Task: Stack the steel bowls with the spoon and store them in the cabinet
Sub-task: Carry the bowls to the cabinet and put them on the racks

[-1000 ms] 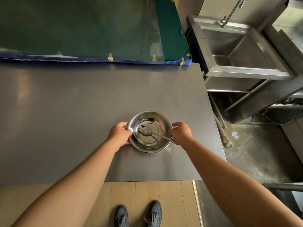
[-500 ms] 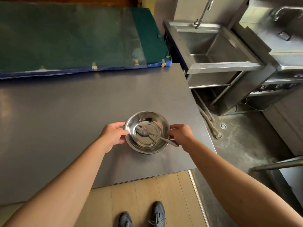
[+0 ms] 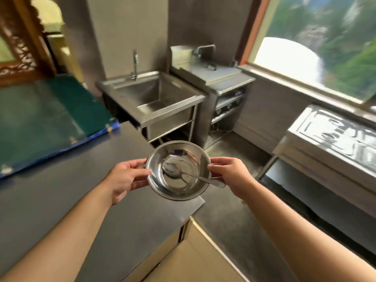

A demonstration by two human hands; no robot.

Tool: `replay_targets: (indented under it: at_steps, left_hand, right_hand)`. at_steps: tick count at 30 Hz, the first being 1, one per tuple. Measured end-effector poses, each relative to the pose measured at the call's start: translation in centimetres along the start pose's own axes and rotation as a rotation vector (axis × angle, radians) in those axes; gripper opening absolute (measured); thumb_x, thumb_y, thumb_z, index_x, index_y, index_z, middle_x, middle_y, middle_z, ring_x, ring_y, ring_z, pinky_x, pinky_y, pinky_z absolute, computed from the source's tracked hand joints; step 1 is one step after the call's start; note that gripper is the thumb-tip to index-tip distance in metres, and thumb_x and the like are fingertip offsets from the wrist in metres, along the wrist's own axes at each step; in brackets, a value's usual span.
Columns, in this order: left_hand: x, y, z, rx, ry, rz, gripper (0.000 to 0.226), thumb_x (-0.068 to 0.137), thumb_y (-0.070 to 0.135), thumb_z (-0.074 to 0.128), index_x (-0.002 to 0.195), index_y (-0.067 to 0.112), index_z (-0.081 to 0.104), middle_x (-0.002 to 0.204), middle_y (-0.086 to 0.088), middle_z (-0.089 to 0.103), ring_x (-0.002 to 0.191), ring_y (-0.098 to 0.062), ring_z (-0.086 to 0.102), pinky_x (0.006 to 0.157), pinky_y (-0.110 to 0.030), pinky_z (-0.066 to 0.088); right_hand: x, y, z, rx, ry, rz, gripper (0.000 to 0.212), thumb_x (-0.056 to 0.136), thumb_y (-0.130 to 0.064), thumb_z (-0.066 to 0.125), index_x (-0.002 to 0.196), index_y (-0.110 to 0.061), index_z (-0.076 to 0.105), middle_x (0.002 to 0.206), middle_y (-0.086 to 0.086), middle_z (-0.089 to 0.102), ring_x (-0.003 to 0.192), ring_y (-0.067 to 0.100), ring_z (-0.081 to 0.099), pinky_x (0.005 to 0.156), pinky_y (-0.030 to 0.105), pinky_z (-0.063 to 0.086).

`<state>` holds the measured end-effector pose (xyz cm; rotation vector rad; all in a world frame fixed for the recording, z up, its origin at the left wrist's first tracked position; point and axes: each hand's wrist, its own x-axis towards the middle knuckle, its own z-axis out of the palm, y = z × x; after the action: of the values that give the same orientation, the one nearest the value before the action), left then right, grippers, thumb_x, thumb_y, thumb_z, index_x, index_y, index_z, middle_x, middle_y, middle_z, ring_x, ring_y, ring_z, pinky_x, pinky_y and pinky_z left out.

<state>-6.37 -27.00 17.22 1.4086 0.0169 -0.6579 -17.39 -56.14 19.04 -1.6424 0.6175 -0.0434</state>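
- The grey steel worktop (image 3: 61, 196) fills the lower left of the view, its near right corner ending just under the held bowls.
- A green mat with a blue edge (image 3: 46, 119) lies along the far side of the worktop, blurred.
- A wide window (image 3: 317, 43) takes up the upper right, with greenery and a bright patch outside.
- A shiny steel cabinet (image 3: 333, 143) stands on the right below the window, its top reflecting light; a dark opening shows beneath its top.
- A steel sink (image 3: 154, 96) with a tall tap stands beyond the worktop's far corner, and a steel appliance unit (image 3: 221, 80) stands right beside it.
- The floor (image 3: 234, 226) between worktop and cabinet is grey, with a strip of light wood near the bottom edge.
- The stacked steel bowls (image 3: 179, 192) are in the air above the worktop's right corner, level, a second rim just visible under the top one at the lower left.
- The left hand (image 3: 126, 178) grips the bowls' left rim, thumb over the edge and fingers underneath.
- The right hand (image 3: 230, 174) clamps the right rim likewise.
- The spoon (image 3: 183, 174) lies inside the top bowl, its head near the middle and its handle running over the rim by the right hand.
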Motion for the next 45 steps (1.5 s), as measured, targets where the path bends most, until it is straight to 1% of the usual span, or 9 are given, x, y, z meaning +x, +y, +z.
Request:
replay_targets:
  at_steps: [8, 17, 21, 24, 28, 35, 39, 43, 45]
  left_hand:
    - [2.4, 5.4, 19.2, 0.073, -0.263, 0.044, 0.027, 0.085, -0.007, 0.068, 0.108, 0.007, 0.073, 0.096, -0.014, 0.077, 0.075, -0.022, 0.076, 0.066, -0.033, 0.064]
    - [3.7, 3.1, 44.6, 0.103, -0.593, 0.013, 0.035, 0.067, 0.002, 0.076, 0.102, 0.004, 0.076, 0.091, -0.012, 0.079, 0.072, -0.018, 0.076, 0.062, -0.027, 0.062]
    - [2.6, 0.8, 54.8, 0.141, -0.733, -0.005, 0.044, 0.063, 0.005, 0.078, 0.107, 0.001, 0.074, 0.095, -0.013, 0.078, 0.076, -0.018, 0.075, 0.073, -0.030, 0.063]
    - [0.9, -1.0, 62.4, 0.196, -0.864, -0.038, 0.043, 0.062, 0.006, 0.079, 0.105, 0.002, 0.075, 0.098, -0.016, 0.078, 0.078, -0.018, 0.076, 0.068, -0.027, 0.063]
    - [-1.1, -3.5, 71.6, 0.247, -1.030, -0.074, 0.042, 0.064, 0.006, 0.078, 0.106, 0.000, 0.075, 0.094, -0.015, 0.079, 0.075, -0.016, 0.076, 0.062, -0.021, 0.059]
    - [-3.3, -9.8, 88.8, 0.353, -1.348, -0.195, 0.027, 0.070, 0.006, 0.077, 0.096, 0.007, 0.082, 0.098, -0.019, 0.078, 0.085, -0.025, 0.077, 0.069, -0.029, 0.063]
    - [-3.8, -13.4, 98.7, 0.368, -1.460, -0.255, 0.023, 0.073, 0.001, 0.077, 0.096, 0.003, 0.080, 0.098, -0.024, 0.077, 0.082, -0.027, 0.075, 0.077, -0.033, 0.063]
    - [-5.3, -16.2, 109.8, 0.399, -1.600, -0.286, 0.026, 0.083, -0.008, 0.069, 0.108, -0.004, 0.073, 0.095, -0.024, 0.076, 0.078, -0.027, 0.075, 0.071, -0.031, 0.064]
    - [-6.2, -17.0, 114.3, 0.426, -1.650, -0.306, 0.029, 0.085, -0.007, 0.069, 0.113, -0.003, 0.070, 0.098, -0.024, 0.076, 0.081, -0.028, 0.075, 0.071, -0.032, 0.064]
  right_hand:
    - [-5.9, -2.0, -17.3, 0.206, 0.267, -0.107, 0.014, 0.086, 0.003, 0.075, 0.094, -0.007, 0.081, 0.076, 0.016, 0.076, 0.056, 0.018, 0.069, 0.049, 0.024, 0.055]
    - [-15.1, 1.5, -38.3, 0.332, 0.673, -0.107, 0.008, 0.084, -0.002, 0.080, 0.088, -0.010, 0.081, 0.099, 0.029, 0.076, 0.084, 0.034, 0.069, 0.092, 0.062, 0.054]
    - [-20.0, 3.9, -45.3, 0.343, 0.839, -0.084, 0.017, 0.087, -0.004, 0.078, 0.103, -0.001, 0.077, 0.101, 0.025, 0.077, 0.081, 0.029, 0.071, 0.078, 0.042, 0.060]
    - [-24.0, 6.5, -50.2, 0.412, 0.948, -0.083, 0.020, 0.087, -0.001, 0.077, 0.106, 0.001, 0.074, 0.099, 0.024, 0.078, 0.081, 0.029, 0.073, 0.084, 0.045, 0.060]
    - [-28.2, 10.2, -55.8, 0.477, 1.093, -0.063, 0.020, 0.085, 0.000, 0.079, 0.104, -0.002, 0.074, 0.092, 0.019, 0.080, 0.074, 0.025, 0.076, 0.064, 0.032, 0.061]
    - [-34.0, 15.8, -64.4, 0.548, 1.410, -0.037, 0.013, 0.087, 0.006, 0.074, 0.096, -0.003, 0.076, 0.080, 0.015, 0.079, 0.065, 0.023, 0.075, 0.065, 0.033, 0.063]
    - [-35.5, 17.5, -69.2, 0.574, 1.586, -0.012, 0.019, 0.087, 0.008, 0.072, 0.106, 0.004, 0.073, 0.088, 0.020, 0.077, 0.075, 0.029, 0.072, 0.082, 0.046, 0.059]
    - [-37.0, 18.5, -75.1, 0.635, 1.761, 0.017, 0.017, 0.087, 0.009, 0.071, 0.102, 0.001, 0.073, 0.080, 0.014, 0.077, 0.062, 0.018, 0.072, 0.061, 0.029, 0.063]
    - [-37.5, 18.4, -77.3, 0.649, 1.828, 0.025, 0.017, 0.088, 0.009, 0.070, 0.100, -0.002, 0.074, 0.078, 0.011, 0.078, 0.063, 0.018, 0.071, 0.062, 0.030, 0.059]
